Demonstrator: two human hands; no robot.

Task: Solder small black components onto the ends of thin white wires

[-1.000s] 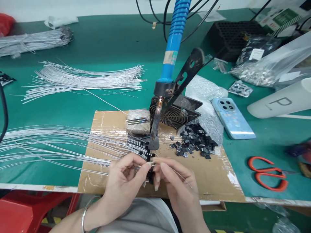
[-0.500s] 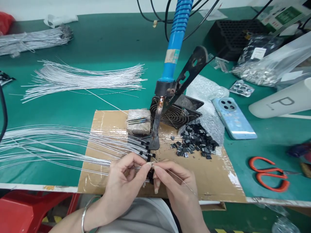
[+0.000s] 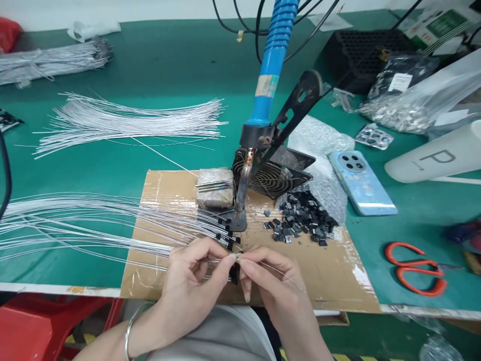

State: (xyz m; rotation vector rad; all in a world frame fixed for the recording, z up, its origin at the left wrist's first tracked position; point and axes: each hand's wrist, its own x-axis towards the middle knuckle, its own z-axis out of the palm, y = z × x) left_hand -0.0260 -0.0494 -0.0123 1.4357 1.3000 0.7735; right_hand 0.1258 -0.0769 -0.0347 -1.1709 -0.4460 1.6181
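Above the front of the cardboard sheet (image 3: pixel 323 276), my left hand (image 3: pixel 195 288) and my right hand (image 3: pixel 280 286) meet with their fingertips almost touching. Each is closed in a pinch on a thin wire (image 3: pixel 280 272), whose free end trails over the right hand. What sits exactly between the fingertips is too small to make out. Long white wires (image 3: pixel 93 204) run in from the left beneath my left hand, with small black pieces (image 3: pixel 229 240) on their ends. A heap of loose black pieces (image 3: pixel 306 218) lies to the right.
A soldering iron (image 3: pixel 262 100) with a blue handle points down in the middle, near a fan (image 3: pixel 266 178) and a block (image 3: pixel 215 198) carrying thin rods. Rightward are a blue phone (image 3: pixel 363 183), a white cup (image 3: pixel 432 153) and orange-handled scissors (image 3: pixel 417 271). Another wire bundle (image 3: pixel 131 118) lies behind.
My right hand has shifted slightly, with its lower fingers a little further right. Both hands keep their pinch on the wire.
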